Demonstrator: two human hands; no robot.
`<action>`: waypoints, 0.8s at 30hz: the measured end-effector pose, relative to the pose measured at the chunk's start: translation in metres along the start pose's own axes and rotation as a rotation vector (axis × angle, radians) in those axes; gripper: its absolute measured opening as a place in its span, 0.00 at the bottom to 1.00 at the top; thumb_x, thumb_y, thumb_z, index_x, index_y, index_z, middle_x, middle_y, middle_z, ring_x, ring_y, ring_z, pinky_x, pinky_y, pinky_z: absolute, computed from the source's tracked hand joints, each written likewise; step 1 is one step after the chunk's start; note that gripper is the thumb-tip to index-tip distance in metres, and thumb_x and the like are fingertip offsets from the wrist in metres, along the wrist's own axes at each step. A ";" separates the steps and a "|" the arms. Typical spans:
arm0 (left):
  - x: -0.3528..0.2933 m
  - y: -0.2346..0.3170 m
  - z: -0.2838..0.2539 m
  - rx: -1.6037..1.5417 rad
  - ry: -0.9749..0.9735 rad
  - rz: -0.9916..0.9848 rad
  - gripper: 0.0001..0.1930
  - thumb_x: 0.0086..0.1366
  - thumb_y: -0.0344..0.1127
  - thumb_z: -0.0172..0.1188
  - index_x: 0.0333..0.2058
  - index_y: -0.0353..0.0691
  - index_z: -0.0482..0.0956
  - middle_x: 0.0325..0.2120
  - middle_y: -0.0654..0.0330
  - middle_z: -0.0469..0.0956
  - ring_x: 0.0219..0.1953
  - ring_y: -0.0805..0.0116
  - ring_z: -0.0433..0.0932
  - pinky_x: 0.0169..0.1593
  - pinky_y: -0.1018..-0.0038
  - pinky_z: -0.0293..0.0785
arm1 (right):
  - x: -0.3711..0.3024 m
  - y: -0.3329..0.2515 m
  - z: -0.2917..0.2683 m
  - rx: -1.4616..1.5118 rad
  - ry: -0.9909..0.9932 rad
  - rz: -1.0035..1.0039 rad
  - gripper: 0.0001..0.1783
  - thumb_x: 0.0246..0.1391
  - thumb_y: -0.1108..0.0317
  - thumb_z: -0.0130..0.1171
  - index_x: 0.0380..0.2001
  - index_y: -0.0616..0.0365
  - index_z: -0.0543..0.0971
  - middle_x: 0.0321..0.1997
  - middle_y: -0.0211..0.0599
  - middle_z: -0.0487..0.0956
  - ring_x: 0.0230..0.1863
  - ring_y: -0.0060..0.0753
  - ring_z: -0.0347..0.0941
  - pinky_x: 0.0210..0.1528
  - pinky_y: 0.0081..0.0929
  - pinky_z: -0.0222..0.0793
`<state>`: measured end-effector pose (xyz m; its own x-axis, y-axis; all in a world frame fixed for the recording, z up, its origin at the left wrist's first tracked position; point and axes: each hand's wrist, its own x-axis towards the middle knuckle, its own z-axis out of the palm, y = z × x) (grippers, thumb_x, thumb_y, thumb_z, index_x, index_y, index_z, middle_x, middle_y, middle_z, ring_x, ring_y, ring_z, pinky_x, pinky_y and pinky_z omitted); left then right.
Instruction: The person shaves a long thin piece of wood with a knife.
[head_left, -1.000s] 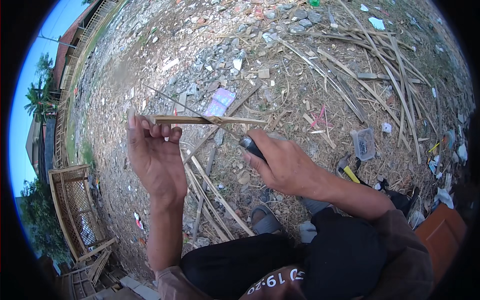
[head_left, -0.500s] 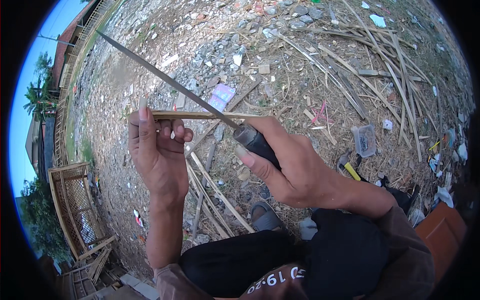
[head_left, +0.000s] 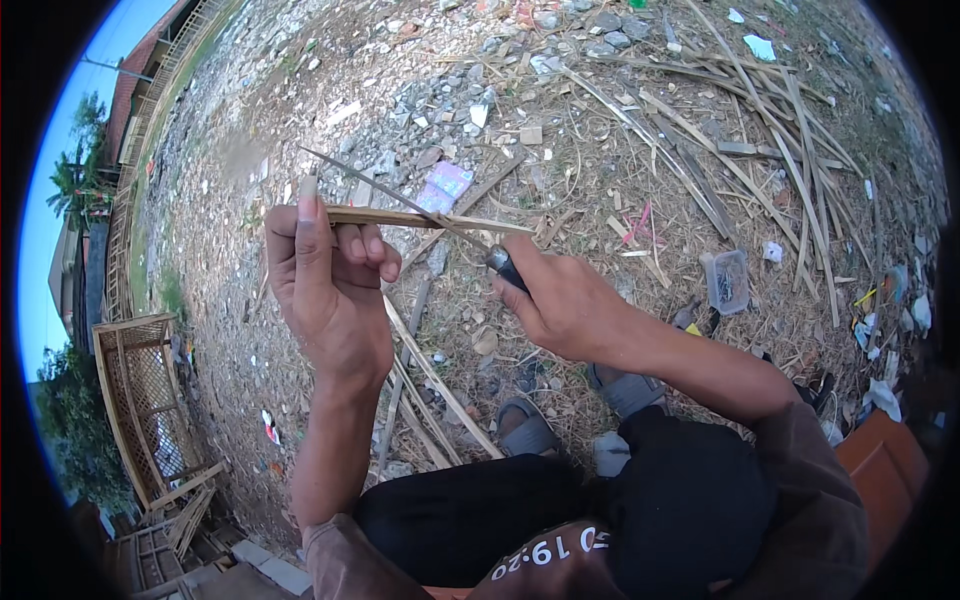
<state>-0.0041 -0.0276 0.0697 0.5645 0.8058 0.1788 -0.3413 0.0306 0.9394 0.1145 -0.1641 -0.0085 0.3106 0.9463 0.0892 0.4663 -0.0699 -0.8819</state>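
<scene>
A thin strip of split bamboo or wood [head_left: 385, 217] lies nearly level in front of me. My left hand [head_left: 335, 290] is closed round its left end, thumb pointing up along it and fingers curled. In my right hand [head_left: 580, 305] is a long narrow knife with a dark handle [head_left: 508, 268]. Its blade slants up to the left and crosses the strip right of the middle, touching it. The strip's pale right end comes close to my right index finger. My right fingers wrap the handle and are partly hidden behind it.
Long bamboo strips [head_left: 770, 120] lie heaped at the far right. A clear plastic box [head_left: 728, 280] with small dark pieces stands right of my hands, beside a partly hidden yellow-handled tool [head_left: 690, 322]. More strips [head_left: 440, 370] lie below. A latticed frame [head_left: 150, 410] stands left.
The knife has drawn back toward the lower right, its tip now much nearer the strip. My right hand has moved away from me a little; my left hand has shifted slightly right.
</scene>
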 end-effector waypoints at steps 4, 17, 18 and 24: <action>0.006 0.001 0.004 0.002 0.075 -0.013 0.08 0.72 0.38 0.49 0.33 0.45 0.68 0.18 0.66 0.67 0.22 0.77 0.71 0.23 0.79 0.68 | 0.001 -0.021 -0.019 0.096 0.056 -0.103 0.15 0.59 0.69 0.53 0.43 0.67 0.63 0.19 0.54 0.74 0.21 0.61 0.74 0.22 0.47 0.67; -0.004 -0.001 0.013 0.035 0.047 0.010 0.08 0.72 0.39 0.50 0.32 0.45 0.67 0.17 0.66 0.65 0.21 0.77 0.70 0.20 0.82 0.65 | 0.005 -0.047 -0.043 0.262 0.122 -0.184 0.16 0.60 0.65 0.51 0.41 0.69 0.65 0.16 0.54 0.73 0.20 0.62 0.73 0.24 0.53 0.64; -0.002 0.000 0.016 0.039 0.046 0.000 0.09 0.71 0.39 0.50 0.32 0.45 0.67 0.17 0.66 0.65 0.21 0.77 0.70 0.20 0.82 0.64 | 0.003 -0.047 -0.043 0.273 0.138 -0.177 0.15 0.60 0.66 0.51 0.40 0.69 0.65 0.16 0.54 0.73 0.20 0.61 0.73 0.23 0.52 0.64; -0.011 -0.001 0.011 0.071 -0.076 0.055 0.07 0.72 0.39 0.48 0.33 0.46 0.67 0.18 0.67 0.63 0.22 0.78 0.65 0.21 0.82 0.61 | 0.001 0.006 -0.034 -0.125 -0.225 0.184 0.15 0.62 0.64 0.50 0.39 0.66 0.63 0.15 0.52 0.72 0.20 0.61 0.73 0.23 0.50 0.63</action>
<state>-0.0014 -0.0427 0.0698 0.6026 0.7578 0.2503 -0.3210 -0.0570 0.9454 0.1460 -0.1747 0.0019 0.2148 0.9594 -0.1830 0.5215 -0.2711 -0.8090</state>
